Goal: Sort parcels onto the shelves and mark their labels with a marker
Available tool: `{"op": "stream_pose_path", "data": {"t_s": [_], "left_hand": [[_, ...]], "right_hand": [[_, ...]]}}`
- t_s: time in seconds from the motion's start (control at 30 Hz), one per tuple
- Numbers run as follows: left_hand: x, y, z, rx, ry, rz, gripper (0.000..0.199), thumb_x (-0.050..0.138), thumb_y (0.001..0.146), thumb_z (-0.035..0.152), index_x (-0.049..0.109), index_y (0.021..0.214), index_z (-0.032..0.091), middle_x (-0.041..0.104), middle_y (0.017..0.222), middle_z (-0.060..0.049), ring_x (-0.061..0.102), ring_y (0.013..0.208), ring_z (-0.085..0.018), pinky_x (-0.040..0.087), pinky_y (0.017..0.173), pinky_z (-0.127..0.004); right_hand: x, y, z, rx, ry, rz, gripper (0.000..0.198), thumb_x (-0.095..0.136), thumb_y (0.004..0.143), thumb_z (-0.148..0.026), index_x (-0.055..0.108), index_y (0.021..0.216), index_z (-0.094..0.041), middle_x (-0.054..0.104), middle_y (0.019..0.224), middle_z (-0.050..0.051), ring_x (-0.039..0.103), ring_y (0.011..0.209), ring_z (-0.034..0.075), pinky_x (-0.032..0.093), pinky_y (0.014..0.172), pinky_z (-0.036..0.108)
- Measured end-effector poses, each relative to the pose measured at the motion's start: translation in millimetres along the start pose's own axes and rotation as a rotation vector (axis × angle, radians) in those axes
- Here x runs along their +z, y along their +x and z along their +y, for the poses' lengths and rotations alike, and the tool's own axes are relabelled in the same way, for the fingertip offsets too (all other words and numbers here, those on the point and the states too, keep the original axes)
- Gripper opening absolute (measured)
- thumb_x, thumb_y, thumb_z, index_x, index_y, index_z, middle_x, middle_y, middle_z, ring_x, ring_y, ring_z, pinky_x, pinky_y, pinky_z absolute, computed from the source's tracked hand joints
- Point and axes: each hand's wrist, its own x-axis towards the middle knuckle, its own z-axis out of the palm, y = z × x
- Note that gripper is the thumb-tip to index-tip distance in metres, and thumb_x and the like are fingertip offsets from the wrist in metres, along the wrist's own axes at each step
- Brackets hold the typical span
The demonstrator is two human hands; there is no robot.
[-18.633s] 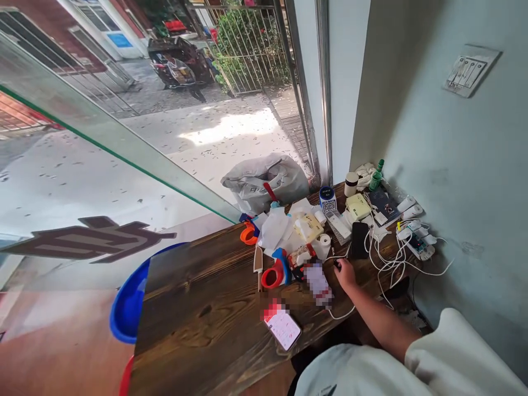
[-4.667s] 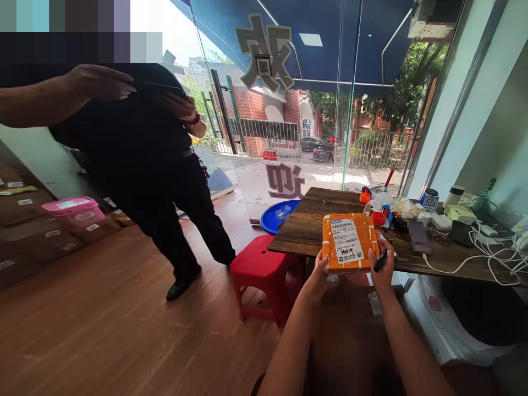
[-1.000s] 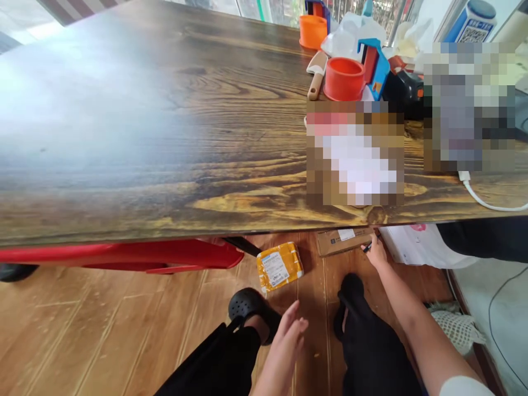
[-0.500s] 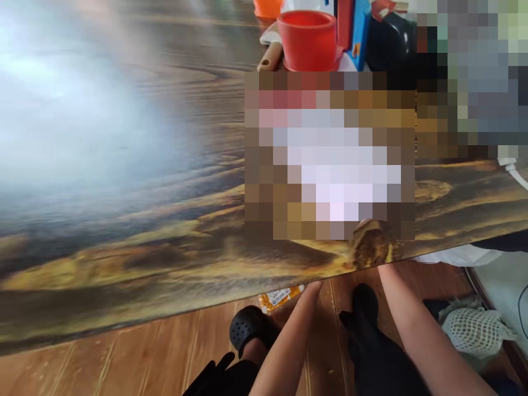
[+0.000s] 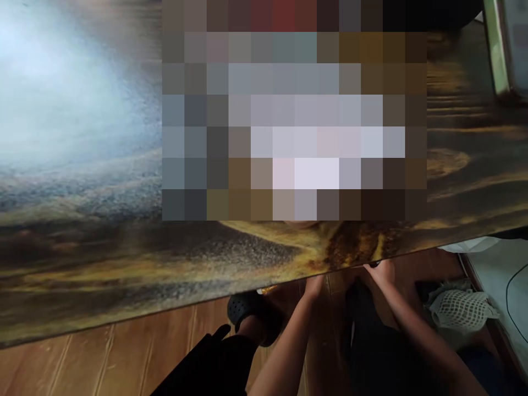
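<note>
Well, whatever lettering lies mid-table is blurred out. The grained wooden table [image 5: 136,264] gleams pale at left above plank flooring [image 5: 124,357]. Left hand [image 5: 315,282] and right hand [image 5: 384,270] are partly hidden by its edge; I can't tell their grip. An orange parcel [image 5: 269,289] peeks out beside the black clog [image 5: 239,311].

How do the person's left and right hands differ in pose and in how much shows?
The left hand shows no separate finger below the tabletop, while the right hand shows a digit pointing left. The left hand's forearm slants up to the right; the right hand's forearm slants up to the left. The left hand is nearer the dark shoe than the right hand is. Both are bare and partly hidden by the tabletop.
</note>
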Motion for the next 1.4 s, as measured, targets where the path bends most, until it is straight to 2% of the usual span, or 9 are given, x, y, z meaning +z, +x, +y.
{"op": "stream_pose_path", "data": {"t_s": [0.17, 0.27, 0.43, 0.57, 0.67, 0.77, 0.9, 1.07, 1.4], "left_hand": [[8.6, -42.4, -15.4, 0.118, 0.598, 0.171, 0.084, 0.074, 0.081, 0.031, 0.041, 0.154, 0.005, 0.049, 0.152, -0.029, 0.041, 0.147, -0.043, 0.032, 0.12, -0.059], [26.5, -53.3, -5.0, 0.205, 0.934, 0.171, 0.084, 0.067, 0.089, 0.038, 0.031, 0.162, 0.018, 0.018, 0.17, -0.025, 0.021, 0.155, -0.045, 0.03, 0.119, -0.066], [39.5, -48.0, 9.6, 0.047, 1.092, 0.077, 0.077, 0.051, 0.099, 0.048, 0.022, 0.166, 0.025, 0.001, 0.173, -0.024, 0.02, 0.156, -0.045, 0.028, 0.119, -0.064], [34.7, -31.1, -2.0, 0.011, 1.12, -0.009, 0.096, 0.059, 0.09, 0.062, 0.013, 0.167, 0.026, -0.004, 0.172, -0.024, 0.021, 0.154, -0.049, 0.024, 0.12, -0.066], [35.3, -12.1, -19.9, 0.059, 1.097, -0.037, 0.108, 0.063, 0.083, 0.07, 0.014, 0.167, 0.022, -0.004, 0.172, -0.025, 0.014, 0.154, -0.055, 0.021, 0.119, -0.07], [40.5, 6.2, -35.3, 0.117, 1.072, -0.049, 0.108, 0.065, 0.082, 0.071, 0.02, 0.166, 0.021, 0.003, 0.173, -0.023, 0.009, 0.154, -0.055, 0.018, 0.12, -0.07], [48.7, 23.6, -42.1, 0.161, 1.049, -0.072, 0.08, 0.061, 0.094, 0.059, 0.033, 0.161, 0.025, 0.023, 0.17, -0.015, 0.026, 0.153, -0.042, 0.022, 0.122, -0.069], [57.9, 28.8, -43.3, 0.186, 1.011, -0.079, 0.058, 0.066, 0.096, 0.044, 0.051, 0.147, 0.022, 0.044, 0.157, -0.014, 0.046, 0.14, -0.035, 0.039, 0.115, -0.063], [50.8, 19.5, -46.9, 0.174, 0.97, -0.073, 0.067, 0.065, 0.095, 0.048, 0.043, 0.154, 0.023, 0.031, 0.166, -0.014, 0.032, 0.149, -0.039, 0.026, 0.121, -0.068]], "right_hand": [[-27.2, -37.7, 26.1, -0.025, 0.114, 0.002, 0.047, 0.063, 0.084, -0.054, 0.058, 0.113, -0.018, 0.074, 0.103, 0.018, 0.069, 0.09, 0.033, 0.054, 0.075, 0.043], [-31.0, -42.4, 10.7, -0.17, 0.309, 0.086, 0.04, 0.049, 0.096, -0.051, 0.063, 0.115, -0.018, 0.075, 0.105, 0.016, 0.069, 0.101, 0.031, 0.055, 0.09, 0.046], [2.8, -45.4, -33.1, -0.367, 0.64, -0.081, 0.039, 0.037, 0.103, -0.043, 0.068, 0.113, -0.021, 0.077, 0.1, 0.01, 0.074, 0.091, 0.023, 0.059, 0.084, 0.038], [37.3, -35.4, -41.0, -0.392, 0.61, -0.108, 0.031, 0.05, 0.1, -0.045, 0.07, 0.099, -0.022, 0.075, 0.084, 0.006, 0.071, 0.072, 0.02, 0.059, 0.069, 0.032], [56.2, -23.1, -29.6, -0.393, 0.54, -0.092, 0.03, 0.057, 0.099, -0.046, 0.07, 0.091, -0.02, 0.073, 0.083, 0.005, 0.068, 0.071, 0.018, 0.058, 0.07, 0.032], [69.8, -12.2, -14.0, -0.386, 0.454, -0.082, 0.028, 0.06, 0.1, -0.045, 0.069, 0.104, -0.019, 0.073, 0.098, 0.005, 0.068, 0.081, 0.016, 0.059, 0.075, 0.033], [81.5, -2.0, 2.7, -0.384, 0.314, -0.068, 0.029, 0.061, 0.1, -0.041, 0.066, 0.12, -0.02, 0.068, 0.122, 0.008, 0.068, 0.099, 0.019, 0.061, 0.086, 0.039], [81.2, -3.5, 17.7, -0.39, 0.216, -0.063, 0.032, 0.063, 0.1, -0.04, 0.064, 0.124, -0.02, 0.066, 0.126, 0.009, 0.067, 0.104, 0.021, 0.06, 0.089, 0.041], [77.2, -12.3, 6.5, -0.395, 0.207, -0.061, 0.035, 0.064, 0.099, -0.04, 0.063, 0.128, -0.02, 0.064, 0.131, 0.01, 0.066, 0.11, 0.023, 0.059, 0.093, 0.045]]}}
